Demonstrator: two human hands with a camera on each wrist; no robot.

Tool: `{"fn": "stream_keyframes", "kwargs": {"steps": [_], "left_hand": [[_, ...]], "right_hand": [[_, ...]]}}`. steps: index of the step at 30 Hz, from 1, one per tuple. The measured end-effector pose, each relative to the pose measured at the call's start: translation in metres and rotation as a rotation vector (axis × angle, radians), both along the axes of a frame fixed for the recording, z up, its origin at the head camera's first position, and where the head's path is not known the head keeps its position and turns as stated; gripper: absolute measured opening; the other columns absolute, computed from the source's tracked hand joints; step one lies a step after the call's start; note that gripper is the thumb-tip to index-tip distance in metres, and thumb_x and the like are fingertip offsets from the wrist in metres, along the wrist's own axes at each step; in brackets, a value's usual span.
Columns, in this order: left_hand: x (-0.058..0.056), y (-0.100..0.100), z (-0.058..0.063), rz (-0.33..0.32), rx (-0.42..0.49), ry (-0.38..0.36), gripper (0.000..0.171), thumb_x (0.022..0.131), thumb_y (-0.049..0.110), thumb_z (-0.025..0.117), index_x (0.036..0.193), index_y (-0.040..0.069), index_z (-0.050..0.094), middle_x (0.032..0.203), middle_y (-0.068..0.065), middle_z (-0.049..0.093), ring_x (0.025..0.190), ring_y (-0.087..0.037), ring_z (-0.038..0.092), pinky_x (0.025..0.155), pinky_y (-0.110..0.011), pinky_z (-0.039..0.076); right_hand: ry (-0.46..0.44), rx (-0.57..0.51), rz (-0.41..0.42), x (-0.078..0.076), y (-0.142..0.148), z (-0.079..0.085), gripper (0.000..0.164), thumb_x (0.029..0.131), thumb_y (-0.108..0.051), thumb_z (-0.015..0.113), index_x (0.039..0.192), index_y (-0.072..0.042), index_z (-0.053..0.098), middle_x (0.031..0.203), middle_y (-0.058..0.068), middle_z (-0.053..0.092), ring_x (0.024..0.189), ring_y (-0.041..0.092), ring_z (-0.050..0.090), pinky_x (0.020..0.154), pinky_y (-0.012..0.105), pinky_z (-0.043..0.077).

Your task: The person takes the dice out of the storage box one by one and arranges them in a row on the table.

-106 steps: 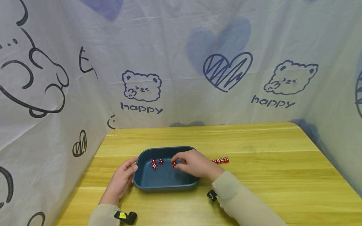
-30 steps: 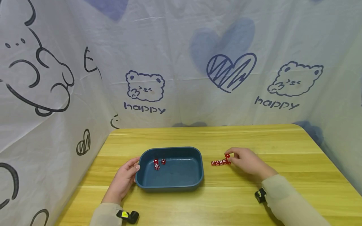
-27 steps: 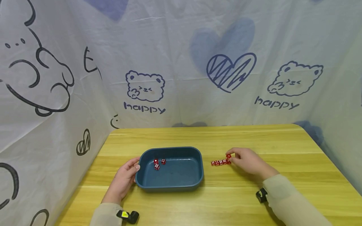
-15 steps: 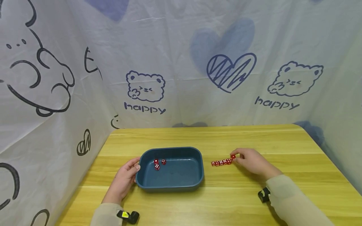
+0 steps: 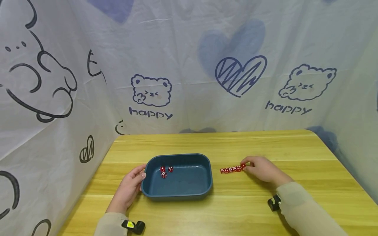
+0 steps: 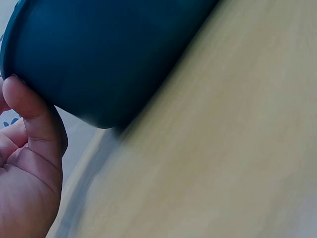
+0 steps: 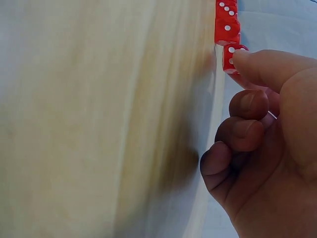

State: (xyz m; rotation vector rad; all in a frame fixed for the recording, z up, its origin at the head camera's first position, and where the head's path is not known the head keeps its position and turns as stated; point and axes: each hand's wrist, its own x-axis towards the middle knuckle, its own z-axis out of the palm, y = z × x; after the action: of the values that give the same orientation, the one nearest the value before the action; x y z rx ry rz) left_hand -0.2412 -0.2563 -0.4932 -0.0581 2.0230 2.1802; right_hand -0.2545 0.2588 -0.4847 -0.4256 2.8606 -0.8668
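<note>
My left hand grips the left end of a dark blue rectangular tray, its thumb at the rim. The left wrist view shows the thumb against the tray's outer wall. Inside the tray, towards its left, lie 3 red dice with white pips. To the right of the tray, my right hand pinches a red die between thumb and forefinger, at the right end of a row of red dice. Its other fingers are curled in.
Everything stands on a yellow wood-grain table. White cloth printed with hearts and bears hangs behind and beside it. A small black camera sits on each wrist.
Earlier, my right hand held a die inside the tray. It has since carried that die to the row's right end and lowered it there. The left hand keeps its hold on the tray.
</note>
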Motion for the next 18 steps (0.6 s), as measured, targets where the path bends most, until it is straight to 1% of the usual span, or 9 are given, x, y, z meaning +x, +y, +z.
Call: {"fn": "stream_keyframes", "kwargs": {"steps": [11, 18], "left_hand": [[0.0002, -0.0001, 0.0013, -0.006, 0.001, -0.011, 0.045, 0.104, 0.009, 0.056, 0.146, -0.003, 0.046, 0.103, -0.009, 0.051, 0.067, -0.013, 0.051, 0.057, -0.021, 0.045], [-0.0004, -0.0005, 0.0009, -0.009, -0.007, -0.001, 0.046, 0.104, 0.01, 0.057, 0.146, -0.003, 0.046, 0.103, -0.009, 0.05, 0.067, -0.013, 0.051, 0.057, -0.021, 0.046]], "right_hand": [[-0.022, 0.004, -0.003, -0.0028, -0.003, 0.0007, 0.026, 0.098, -0.018, 0.066, 0.123, -0.014, 0.07, 0.089, -0.004, 0.063, 0.076, 0.016, 0.054, 0.07, 0.037, 0.047], [-0.041, 0.01, -0.021, -0.0039, -0.0021, -0.0027, 0.026, 0.097, -0.018, 0.066, 0.123, -0.016, 0.069, 0.089, -0.004, 0.062, 0.077, 0.016, 0.054, 0.071, 0.037, 0.047]]}}
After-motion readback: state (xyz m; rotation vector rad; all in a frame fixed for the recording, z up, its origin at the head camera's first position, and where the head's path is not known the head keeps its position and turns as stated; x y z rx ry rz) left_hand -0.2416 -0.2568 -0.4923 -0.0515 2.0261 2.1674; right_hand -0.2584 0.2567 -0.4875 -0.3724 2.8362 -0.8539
